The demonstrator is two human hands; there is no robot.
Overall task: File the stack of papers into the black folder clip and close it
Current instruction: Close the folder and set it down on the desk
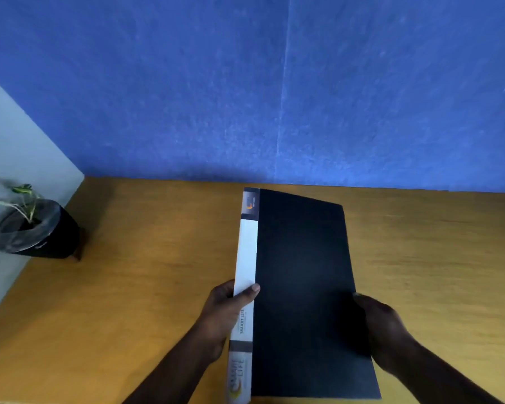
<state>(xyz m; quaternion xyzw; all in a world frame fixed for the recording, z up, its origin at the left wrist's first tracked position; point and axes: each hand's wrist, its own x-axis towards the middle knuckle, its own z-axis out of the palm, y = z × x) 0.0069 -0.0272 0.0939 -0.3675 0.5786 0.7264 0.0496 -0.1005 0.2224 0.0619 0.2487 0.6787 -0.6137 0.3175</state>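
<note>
A closed black folder with a white spine label lies lengthwise over the wooden desk, its long side running away from me. My left hand grips the spine, thumb laid across the white label. My right hand holds the folder's right edge, fingers tucked under it. No papers show; whatever is inside the folder is hidden by its cover.
A small black pot with a green plant stands at the desk's far left, against the pale side wall. A blue wall rises right behind the desk's back edge.
</note>
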